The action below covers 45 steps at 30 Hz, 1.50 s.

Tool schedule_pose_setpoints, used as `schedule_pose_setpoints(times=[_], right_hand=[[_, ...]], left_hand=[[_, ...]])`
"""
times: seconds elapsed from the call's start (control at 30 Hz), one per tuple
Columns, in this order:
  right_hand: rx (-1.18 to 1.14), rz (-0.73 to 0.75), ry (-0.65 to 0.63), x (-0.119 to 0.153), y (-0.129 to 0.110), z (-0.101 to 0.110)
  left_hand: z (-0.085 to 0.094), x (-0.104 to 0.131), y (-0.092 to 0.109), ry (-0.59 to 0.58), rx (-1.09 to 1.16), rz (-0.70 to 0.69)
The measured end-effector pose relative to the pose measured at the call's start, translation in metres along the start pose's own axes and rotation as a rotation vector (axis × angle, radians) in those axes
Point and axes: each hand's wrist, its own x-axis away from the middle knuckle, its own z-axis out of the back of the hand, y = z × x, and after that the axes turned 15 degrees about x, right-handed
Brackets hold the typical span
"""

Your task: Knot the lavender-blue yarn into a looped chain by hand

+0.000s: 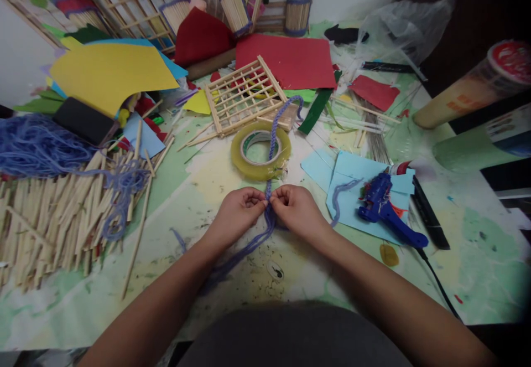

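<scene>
A braid of blue-purple yarn (273,134) runs from beside a small wooden lattice (244,97) across a roll of clear yellowish tape (238,156) toward me. Just below the roll, my left hand (240,209) pinches the yarn where the braid ends. My right hand (296,207) is closed on the same spot, its fingertips nearly touching the left ones. Loose yarn strands (244,253) trail from under the hands to the lower left. Fingers partly hide the exact point of the grip.
A blue glue gun (384,203) lies on light blue paper (344,179) at right. Wooden sticks (62,223) and a yarn heap (37,145) cover the left. Coloured felt sheets (286,60) lie behind. Drink cups (468,87) stand at far right.
</scene>
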Motion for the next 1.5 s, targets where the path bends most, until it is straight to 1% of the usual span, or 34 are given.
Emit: schedule_pose_setpoints(times=[0.23,0.4,0.6,0.77,0.9,1.1,1.33,1.5], right_hand=[[0.020,0.012,0.014,-0.0005,0.0016,-0.0011],[0.019,0.024,-0.002,0.0011,0.0014,-0.0002],[0.032,0.031,0.011,0.0015,0.0014,-0.0006],[0.025,0.026,-0.004,0.0005,0.0022,-0.0005],[0.022,0.023,-0.003,-0.0008,0.0028,-0.0010],[0.020,0.020,-0.003,-0.0008,0.0023,-0.0014],[0.002,0.011,-0.025,-0.0024,0.0038,-0.0022],[0.050,0.037,-0.033,-0.0001,-0.0004,0.0036]], left_hand=[[0.0007,0.0004,0.0013,0.002,-0.053,-0.017],[0.0014,0.0010,0.0012,0.003,-0.043,-0.012],[0.0000,-0.0001,0.0031,-0.035,-0.046,-0.016],[0.0009,-0.0007,0.0013,-0.016,-0.060,0.003],[0.0023,-0.0011,-0.0006,-0.006,-0.046,-0.004],[0.0007,-0.0014,0.0011,-0.040,-0.016,0.009],[0.0005,-0.0010,-0.0001,-0.022,-0.010,0.004],[0.0037,-0.0006,-0.0025,-0.025,0.051,-0.009]])
